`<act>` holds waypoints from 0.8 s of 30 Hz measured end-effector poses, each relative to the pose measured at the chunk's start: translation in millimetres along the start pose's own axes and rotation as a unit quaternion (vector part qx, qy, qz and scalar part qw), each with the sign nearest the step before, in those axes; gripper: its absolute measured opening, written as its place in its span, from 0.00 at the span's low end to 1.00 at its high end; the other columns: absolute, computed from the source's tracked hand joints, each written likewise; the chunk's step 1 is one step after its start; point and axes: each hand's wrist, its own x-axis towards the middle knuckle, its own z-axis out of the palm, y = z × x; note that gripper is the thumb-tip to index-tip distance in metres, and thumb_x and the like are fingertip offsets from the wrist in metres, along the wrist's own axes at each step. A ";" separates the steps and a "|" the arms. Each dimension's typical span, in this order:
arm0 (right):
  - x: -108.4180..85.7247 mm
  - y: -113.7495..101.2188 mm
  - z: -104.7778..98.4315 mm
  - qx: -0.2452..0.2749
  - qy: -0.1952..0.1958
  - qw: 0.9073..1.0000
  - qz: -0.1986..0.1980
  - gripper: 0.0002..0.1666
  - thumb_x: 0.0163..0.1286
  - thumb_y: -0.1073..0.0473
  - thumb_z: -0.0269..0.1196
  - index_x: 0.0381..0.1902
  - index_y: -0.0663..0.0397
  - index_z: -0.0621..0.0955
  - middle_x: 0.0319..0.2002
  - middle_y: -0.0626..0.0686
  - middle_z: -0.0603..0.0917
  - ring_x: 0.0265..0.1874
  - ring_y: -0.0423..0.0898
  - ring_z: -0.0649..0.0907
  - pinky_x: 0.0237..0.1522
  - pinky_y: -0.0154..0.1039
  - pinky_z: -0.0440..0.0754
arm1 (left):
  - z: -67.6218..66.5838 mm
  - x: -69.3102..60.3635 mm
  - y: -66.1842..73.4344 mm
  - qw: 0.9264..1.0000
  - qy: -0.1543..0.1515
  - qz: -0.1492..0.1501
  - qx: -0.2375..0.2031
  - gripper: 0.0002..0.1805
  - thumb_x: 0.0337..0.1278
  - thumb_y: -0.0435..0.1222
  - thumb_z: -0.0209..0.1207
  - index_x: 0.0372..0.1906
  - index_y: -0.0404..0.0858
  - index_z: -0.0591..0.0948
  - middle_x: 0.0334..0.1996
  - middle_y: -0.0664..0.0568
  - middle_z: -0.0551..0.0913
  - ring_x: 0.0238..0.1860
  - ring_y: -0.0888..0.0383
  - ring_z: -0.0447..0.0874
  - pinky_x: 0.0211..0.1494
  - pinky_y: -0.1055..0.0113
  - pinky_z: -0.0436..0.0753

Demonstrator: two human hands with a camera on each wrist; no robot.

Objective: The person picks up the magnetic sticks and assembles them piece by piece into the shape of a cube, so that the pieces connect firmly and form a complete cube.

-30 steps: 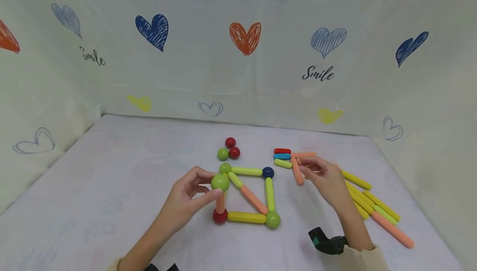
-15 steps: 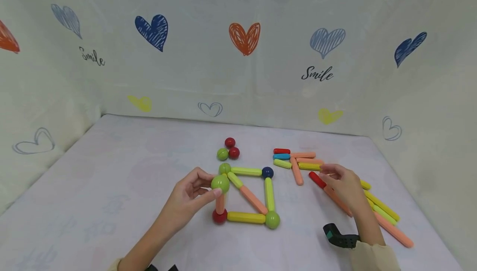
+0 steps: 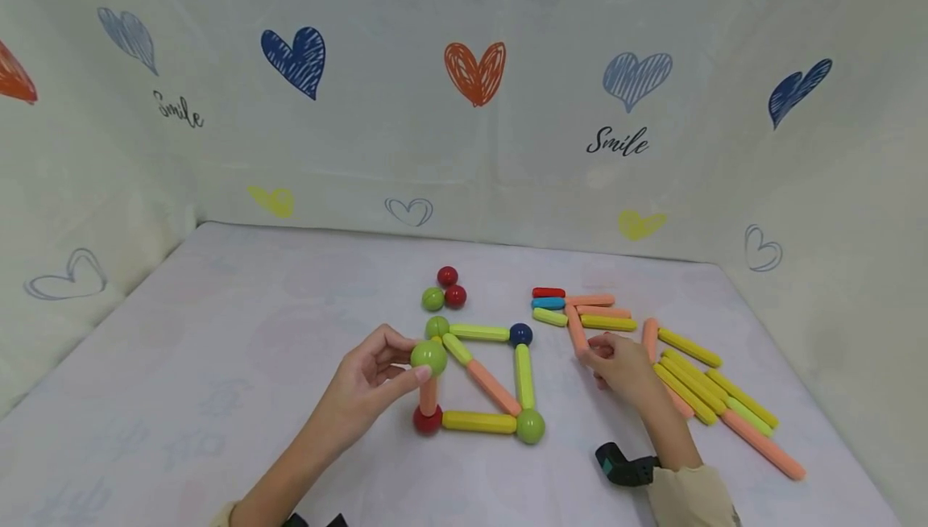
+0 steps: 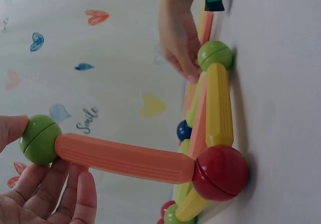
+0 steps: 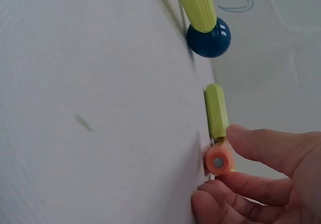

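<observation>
My left hand [image 3: 377,370] pinches a green ball [image 3: 428,356] between thumb and fingers. That ball tops an upright orange magnetic stick [image 4: 125,158], whose lower end meets a red ball [image 4: 220,173]. From the red ball, a flat frame of sticks and balls spreads over the table, with a yellow stick [image 3: 480,423] along its near side, a blue ball [image 3: 520,334] at the far right corner and a diagonal across it. My right hand [image 3: 625,367] has thumb and finger around the near end of a loose orange stick [image 3: 575,325]; its metal-tipped end [image 5: 218,162] faces the right wrist camera.
Beyond the frame, two red balls [image 3: 455,296] and a green ball [image 3: 432,299] lie together. Short red, blue [image 3: 548,303] and green sticks lie near the orange one. Several yellow sticks [image 3: 692,386] and a long orange piece [image 3: 764,446] spread out at the right.
My right hand went rightward over the yellow sticks, then came back left and nearer, onto the loose orange stick. My left hand stays on the green ball.
</observation>
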 end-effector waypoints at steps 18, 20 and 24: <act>-1.0 -3.0 2.5 -0.016 0.009 1.000 0.024 0.21 0.67 0.56 0.58 0.50 0.67 0.74 0.24 0.53 0.78 0.20 0.43 0.75 0.25 0.32 0.75 | 0.9 0.4 -2.4 1.000 -0.003 0.007 0.025 0.21 0.56 0.35 0.60 0.56 0.42 0.72 0.46 0.48 0.80 0.45 0.62 0.78 0.45 0.71 0.79; -1.3 -2.0 1.7 -0.006 0.011 1.000 0.022 0.21 0.67 0.57 0.58 0.51 0.68 0.74 0.25 0.54 0.78 0.20 0.42 0.76 0.25 0.32 0.77 | 0.9 0.2 -2.3 0.999 -0.004 0.010 0.035 0.21 0.57 0.36 0.60 0.56 0.44 0.74 0.48 0.50 0.80 0.45 0.61 0.78 0.44 0.71 0.79; -1.4 -0.2 -0.3 0.014 0.014 1.000 0.020 0.21 0.68 0.57 0.57 0.51 0.69 0.73 0.26 0.55 0.79 0.19 0.42 0.77 0.26 0.32 0.78 | 1.1 0.2 -2.4 0.999 -0.004 0.006 0.054 0.20 0.58 0.38 0.59 0.56 0.45 0.76 0.50 0.53 0.79 0.46 0.60 0.76 0.45 0.72 0.79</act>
